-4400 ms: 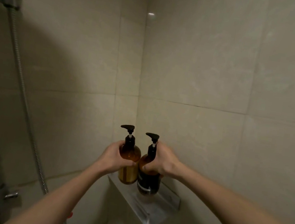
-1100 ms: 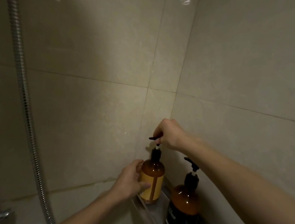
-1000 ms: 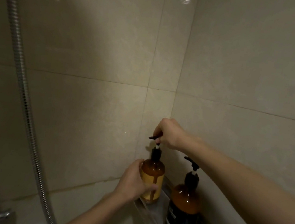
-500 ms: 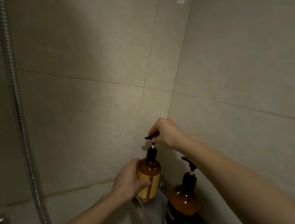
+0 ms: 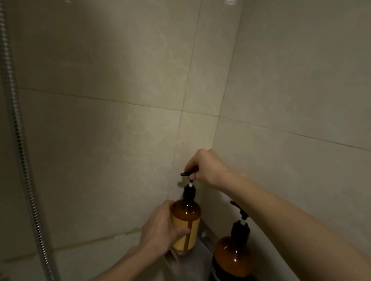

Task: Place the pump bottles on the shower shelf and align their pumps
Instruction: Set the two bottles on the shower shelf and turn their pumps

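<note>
Two amber pump bottles stand upright on the metal shower shelf (image 5: pixel 194 272) in the tiled corner. The yellow-label bottle (image 5: pixel 188 226) is at the shelf's far left end. My left hand (image 5: pixel 162 229) wraps its body from the left. My right hand (image 5: pixel 206 168) pinches its black pump head (image 5: pixel 185 174), whose spout points left. The dark-label bottle (image 5: pixel 230 273) stands free to the right, its pump spout (image 5: pixel 235 204) also pointing left, partly crossed by my right forearm.
A ribbed metal shower hose (image 5: pixel 17 126) hangs down the left side, ending near a chrome fitting at the bottom left. Beige tiled walls meet in the corner right behind the bottles.
Since 4.4 s ago both bottles went onto the shelf. In the last second my hands stay on the yellow-label bottle; my left hand slid slightly lower around it. The view shifted a little.
</note>
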